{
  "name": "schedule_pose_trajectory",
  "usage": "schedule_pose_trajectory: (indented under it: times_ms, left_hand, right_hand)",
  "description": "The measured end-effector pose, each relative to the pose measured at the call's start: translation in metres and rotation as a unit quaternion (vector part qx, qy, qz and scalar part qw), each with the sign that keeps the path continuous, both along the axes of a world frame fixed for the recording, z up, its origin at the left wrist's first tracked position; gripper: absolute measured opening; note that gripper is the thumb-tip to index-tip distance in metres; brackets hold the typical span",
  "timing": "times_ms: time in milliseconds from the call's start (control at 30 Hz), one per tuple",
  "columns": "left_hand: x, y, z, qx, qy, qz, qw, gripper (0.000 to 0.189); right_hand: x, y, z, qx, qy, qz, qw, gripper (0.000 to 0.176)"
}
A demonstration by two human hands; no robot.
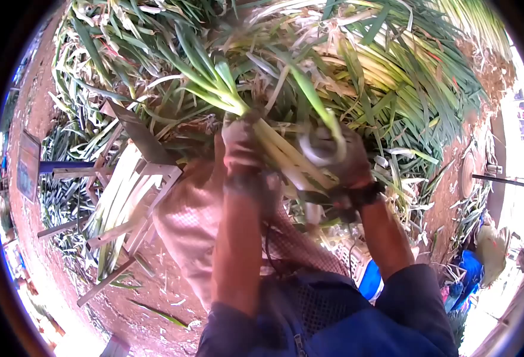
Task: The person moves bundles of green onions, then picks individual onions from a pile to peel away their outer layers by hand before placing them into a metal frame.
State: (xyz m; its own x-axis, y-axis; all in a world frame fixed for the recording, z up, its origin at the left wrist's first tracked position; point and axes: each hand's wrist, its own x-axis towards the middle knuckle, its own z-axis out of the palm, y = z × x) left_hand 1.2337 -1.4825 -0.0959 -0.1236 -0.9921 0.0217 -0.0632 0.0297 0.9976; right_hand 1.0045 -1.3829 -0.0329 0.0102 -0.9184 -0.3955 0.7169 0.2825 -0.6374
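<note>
i can't tell what the blurred white loop [318, 153] at the right hand [348, 166] is; the stalks [277, 149] end hidden behind that hand, its fingers smeared.

Bright daylight, blown-out glare along the right rim, heavy fisheye bending, black vignette corners, motion blur mid-frame.

One head-worn fisheye view, facing forward and down, very near left hand [241, 143], right hand [348, 160] and stalks [282, 156], leafy heap [393, 71] beyond.
</note>
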Motion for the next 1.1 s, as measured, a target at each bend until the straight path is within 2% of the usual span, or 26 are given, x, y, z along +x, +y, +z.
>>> schedule_pose_trajectory:
  times_ms: [33, 100, 133, 167, 200, 233, 267, 300, 367, 433, 467, 500, 533, 567, 600, 667, 700, 733, 800, 833, 900, 933, 967, 1033, 1067, 1100]
  left_hand:
    - [0.007, -0.005, -0.013, -0.054, -0.050, -0.008, 0.997, 0.022]
    - [0.017, -0.022, -0.036, -0.165, -0.148, -0.027, 0.975, 0.020]
    - [0.018, -0.033, -0.045, -0.047, -0.008, -0.006, 0.999, 0.015]
    - [0.008, -0.039, -0.012, 0.197, 0.184, 0.123, 0.955, 0.030]
    - [0.006, -0.044, 0.015, 0.255, 0.222, 0.182, 0.923, 0.033]
    - [0.002, -0.046, 0.029, 0.310, 0.257, 0.238, 0.884, 0.036]
    - [0.001, -0.046, 0.028, 0.313, 0.274, 0.257, 0.872, 0.035]
    - [0.009, -0.042, 0.014, 0.197, 0.042, 0.194, 0.960, 0.038]
    - [0.011, -0.042, 0.028, 0.259, 0.041, 0.197, 0.945, 0.039]
    - [0.013, -0.042, 0.047, 0.317, 0.074, 0.179, 0.929, 0.042]
    - [0.015, -0.043, 0.052, 0.371, 0.108, 0.163, 0.908, 0.045]
    - [0.022, -0.040, 0.041, 0.370, 0.106, 0.163, 0.908, 0.045]
    - [0.033, -0.037, 0.020, 0.205, -0.111, 0.083, 0.969, 0.051]
    - [0.038, -0.035, 0.009, 0.022, -0.319, -0.004, 0.947, 0.057]
    - [0.034, -0.034, 0.020, 0.020, -0.321, -0.004, 0.947, 0.057]
    - [0.023, -0.029, 0.050, 0.224, -0.115, 0.032, 0.967, 0.066]
    - [0.030, -0.026, 0.038, 0.222, -0.116, 0.035, 0.967, 0.066]
    - [0.041, -0.024, 0.011, 0.085, -0.201, 0.023, 0.976, 0.065]
    - [0.055, -0.027, -0.027, -0.058, -0.257, 0.020, 0.964, 0.060]
    - [0.056, -0.031, -0.024, -0.059, -0.259, 0.023, 0.964, 0.060]
    - [0.056, -0.035, -0.017, 0.005, -0.337, 0.000, 0.942, 0.055]
    - [0.061, -0.036, -0.025, -0.009, -0.285, -0.002, 0.958, 0.052]
    - [0.061, -0.036, -0.026, -0.009, -0.285, -0.002, 0.958, 0.052]
    - [0.061, -0.037, -0.028, -0.028, -0.332, 0.000, 0.943, 0.052]
    - [0.057, -0.037, -0.035, -0.027, -0.332, -0.001, 0.943, 0.052]
    - [0.048, -0.034, -0.049, 0.030, -0.245, 0.017, 0.969, 0.048]
  right_hand:
    - [-0.010, 0.009, 0.024, 0.032, -0.166, 0.011, 0.986, 0.030]
    - [-0.037, 0.048, 0.047, 0.036, -0.012, 0.016, 0.999, 0.028]
    - [-0.053, 0.069, 0.064, 0.019, 0.124, 0.038, 0.991, 0.024]
    - [-0.077, 0.094, 0.067, 0.086, 0.154, 0.032, 0.984, 0.017]
    - [-0.104, 0.109, 0.065, 0.173, 0.293, 0.069, 0.938, 0.018]
    - [-0.121, 0.125, 0.061, 0.239, 0.467, 0.121, 0.843, 0.021]
    - [-0.161, 0.163, 0.013, 0.140, 0.695, 0.141, 0.691, 0.026]
    - [-0.188, 0.192, -0.011, 0.176, 0.758, 0.172, 0.604, 0.027]
    - [-0.232, 0.244, -0.069, 0.096, 0.862, 0.418, 0.271, 0.031]
    - [-0.181, 0.231, -0.039, 0.222, 0.795, 0.302, 0.477, 0.052]
    - [-0.138, 0.198, -0.002, 0.241, 0.776, 0.322, 0.486, 0.080]
    - [-0.130, 0.191, -0.014, 0.154, 0.770, 0.271, 0.557, 0.100]
    - [-0.123, 0.184, -0.040, 0.076, 0.714, 0.180, 0.673, 0.110]
    - [-0.100, 0.154, -0.034, -0.022, 0.738, 0.152, 0.657, 0.113]
    - [-0.071, 0.124, -0.009, -0.007, 0.667, 0.146, 0.731, 0.079]
    - [-0.052, 0.088, -0.020, -0.012, 0.621, 0.160, 0.767, 0.072]
    - [-0.044, 0.077, -0.025, -0.015, 0.575, 0.176, 0.799, 0.066]
    - [-0.036, 0.069, -0.035, -0.018, 0.574, 0.177, 0.800, 0.066]
    - [-0.019, 0.057, -0.057, -0.331, 0.781, 0.106, 0.519, 0.051]
    - [-0.009, 0.053, -0.058, -0.334, 0.779, 0.106, 0.520, 0.051]
    - [0.014, 0.054, -0.048, -0.305, 0.561, 0.135, 0.757, 0.049]
    - [0.043, 0.056, 0.005, -0.135, 0.227, 0.123, 0.956, 0.055]
    - [0.055, 0.057, 0.021, -0.134, 0.227, 0.122, 0.957, 0.055]
    - [0.069, 0.062, 0.044, -0.029, 0.468, 0.213, 0.857, 0.063]
    - [0.075, 0.085, 0.067, -0.155, 0.242, 0.053, 0.956, 0.050]
    - [0.069, 0.105, 0.067, -0.151, 0.241, 0.053, 0.957, 0.050]
